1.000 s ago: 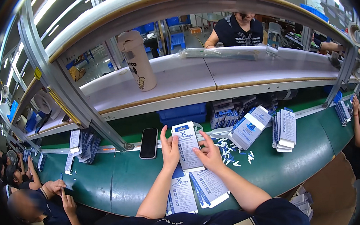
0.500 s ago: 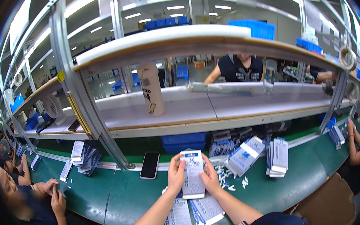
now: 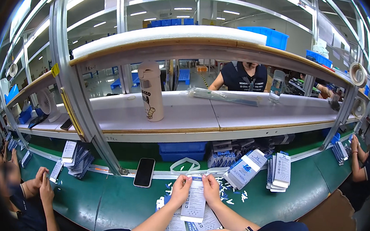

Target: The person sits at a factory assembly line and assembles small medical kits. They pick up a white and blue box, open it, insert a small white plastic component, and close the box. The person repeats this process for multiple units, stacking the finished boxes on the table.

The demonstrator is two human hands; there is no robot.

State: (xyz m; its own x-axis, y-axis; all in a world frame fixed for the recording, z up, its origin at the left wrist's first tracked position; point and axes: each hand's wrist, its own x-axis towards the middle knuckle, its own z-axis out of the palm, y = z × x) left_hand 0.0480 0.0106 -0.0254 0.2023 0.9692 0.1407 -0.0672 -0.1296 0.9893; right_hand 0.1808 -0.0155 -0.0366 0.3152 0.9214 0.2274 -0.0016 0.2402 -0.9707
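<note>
Head view: hands [image 3: 195, 190] gripping packet [image 3: 194, 199] edges

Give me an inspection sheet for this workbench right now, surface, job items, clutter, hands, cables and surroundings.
Surface: green belt, curved by the lens, mostly bare at the left.
Job's things: white and blue flat pack held upright over the belt; more packs lie under it.
Clutter: black phone, leaning pack stacks, small white scraps, blue bin.
Grips: left hand and right hand pinch the pack's two sides.
Cables: nothing seen.
Surroundings: beige cup on the shelf; a co-worker's hands at the left, a person at the right, another behind the shelf.
</note>
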